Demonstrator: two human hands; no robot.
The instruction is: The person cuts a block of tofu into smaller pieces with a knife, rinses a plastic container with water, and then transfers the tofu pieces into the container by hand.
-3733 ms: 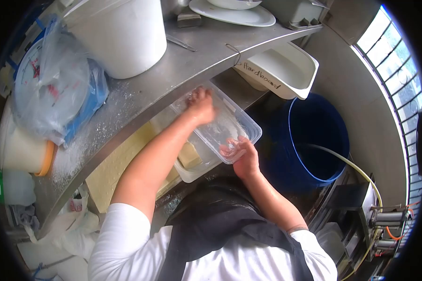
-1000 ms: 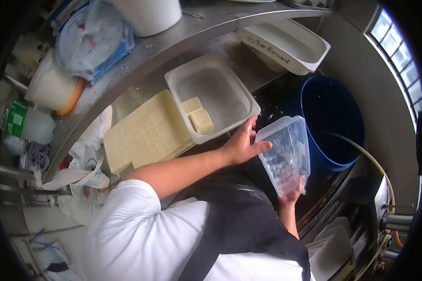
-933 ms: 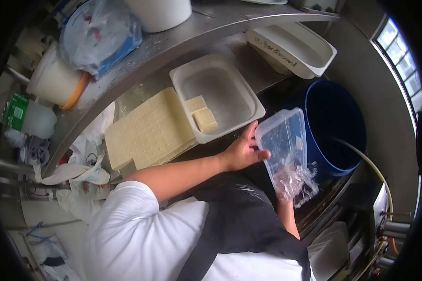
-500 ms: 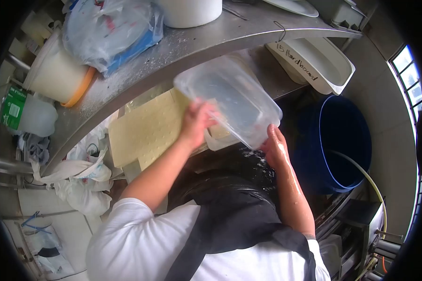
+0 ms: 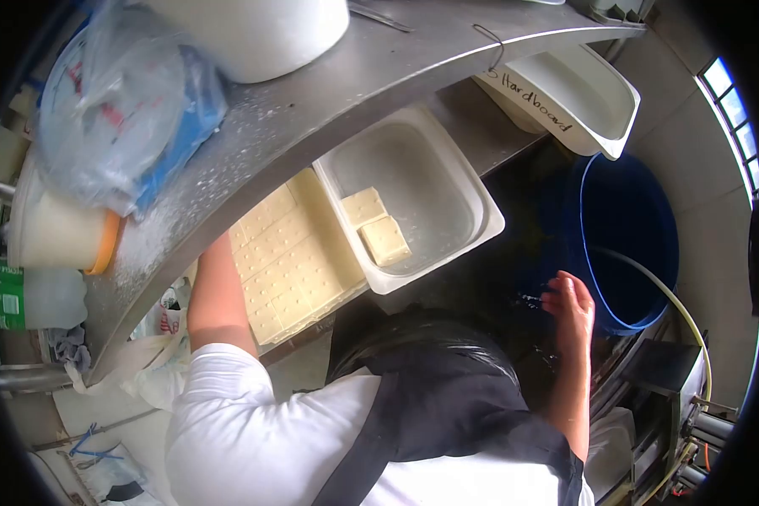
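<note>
A white rectangular tub (image 5: 443, 173) sits under the steel shelf, with two pale square blocks (image 5: 385, 240) at its left side. Left of it lies a sheet of pale, dimpled, scored slabs (image 5: 291, 261). My left forearm reaches over these slabs and under the shelf edge, which hides my left hand. My right hand (image 5: 572, 305) is raised between the tub and the blue barrel, wet, with fingers apart and holding nothing. Water drops show beside it.
A blue barrel (image 5: 628, 244) with a hose (image 5: 662, 287) in it stands at right. Above runs a steel shelf (image 5: 287, 105) bearing a white bucket (image 5: 257, 34) and a plastic-wrapped bundle (image 5: 114, 110). White containers (image 5: 565, 93) sit at the upper right.
The clear container held in both hands is out of sight, uncovering the tub and blocks. My left arm has moved left under the shelf; my right hand has moved right and down, off the container.
</note>
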